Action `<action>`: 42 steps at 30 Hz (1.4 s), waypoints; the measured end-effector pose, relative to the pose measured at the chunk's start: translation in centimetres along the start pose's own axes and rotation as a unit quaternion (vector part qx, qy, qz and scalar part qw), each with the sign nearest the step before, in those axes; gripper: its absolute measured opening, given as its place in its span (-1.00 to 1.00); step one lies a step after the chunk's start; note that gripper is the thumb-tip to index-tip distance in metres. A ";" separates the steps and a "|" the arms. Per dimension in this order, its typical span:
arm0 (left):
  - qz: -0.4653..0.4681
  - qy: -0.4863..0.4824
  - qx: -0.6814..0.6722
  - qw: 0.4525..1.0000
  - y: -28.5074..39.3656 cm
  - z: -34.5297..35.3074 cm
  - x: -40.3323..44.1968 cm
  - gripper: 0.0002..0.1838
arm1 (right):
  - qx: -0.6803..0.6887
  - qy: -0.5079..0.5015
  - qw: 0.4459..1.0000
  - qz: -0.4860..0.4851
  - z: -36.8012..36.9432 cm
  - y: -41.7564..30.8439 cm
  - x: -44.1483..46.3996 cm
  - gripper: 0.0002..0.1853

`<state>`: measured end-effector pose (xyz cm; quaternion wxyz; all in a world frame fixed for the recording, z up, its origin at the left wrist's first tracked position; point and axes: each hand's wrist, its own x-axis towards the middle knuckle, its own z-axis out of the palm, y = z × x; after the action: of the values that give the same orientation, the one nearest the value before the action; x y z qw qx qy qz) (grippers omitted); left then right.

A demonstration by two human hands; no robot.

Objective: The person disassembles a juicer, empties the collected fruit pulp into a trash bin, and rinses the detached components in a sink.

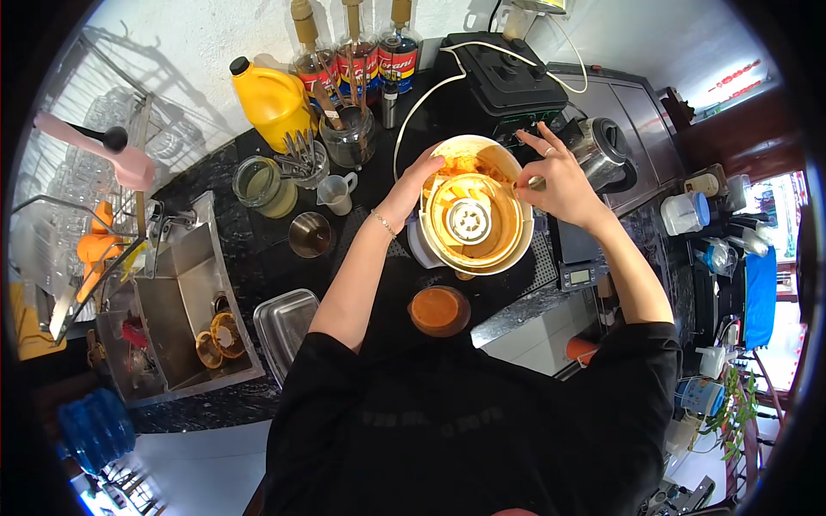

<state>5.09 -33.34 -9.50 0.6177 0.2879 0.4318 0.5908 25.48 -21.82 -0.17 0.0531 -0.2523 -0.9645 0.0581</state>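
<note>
A round white juicer bowl (pixel 428 243) with orange pulp (pixel 471 163) inside stands on the black counter in front of me. At its centre is a pale ribbed hub (pixel 469 222). My left hand (pixel 413 185) grips the bowl's upper left rim, fingers wrapped over the edge. On the right side my right hand (pixel 559 182) pinches a small metallic piece (pixel 537 183), perhaps a spoon handle, at the rim; its other fingers are spread. A cup of orange liquid (pixel 435 310) stands below the bowl.
Behind are a yellow jug (pixel 271 103), syrup bottles (pixel 357 64) and a black appliance (pixel 503 77). A sink (pixel 185 301) and steel tray (pixel 288 327) lie left. A small scale (pixel 581 277) and a steel jug (pixel 600 146) are right.
</note>
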 end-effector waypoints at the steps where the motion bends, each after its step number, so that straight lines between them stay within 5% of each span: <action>1: -0.002 0.001 0.000 1.000 0.1 0.1 -0.1 -0.44 | 0.041 0.008 0.999 0.019 0.1 0.1 0.3 -0.90; 4: -0.008 0.002 0.000 1.000 0.3 0.4 -0.2 -0.43 | 0.120 0.023 0.991 0.059 1.0 0.7 0.7 -0.90; 9: -0.015 -0.002 0.037 0.999 1.2 0.1 -0.1 -0.49 | 0.019 0.023 1.000 -0.009 4.1 1.5 1.9 -0.91; 13: -0.068 0.048 0.239 0.968 2.3 -0.2 0.2 -0.58 | 0.301 0.007 0.943 0.142 3.9 0.6 2.5 -0.89; 18: -0.020 0.072 0.428 0.901 2.4 -0.1 0.9 -0.55 | 0.481 0.033 0.863 0.149 6.4 1.4 3.2 -0.80; 23: -0.016 0.081 0.420 0.904 2.6 0.0 1.1 -0.55 | 0.443 -0.196 0.831 0.273 4.7 1.6 5.0 -0.62; 42: -0.057 0.033 0.140 0.988 0.5 -1.3 -0.7 -0.33 | 0.443 -0.153 0.848 0.247 4.6 1.1 4.8 -0.72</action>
<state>3.76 -34.19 -9.53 0.5892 0.3268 0.5459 0.4980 21.23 -18.91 -4.50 -0.0050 -0.4199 -0.7378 0.5285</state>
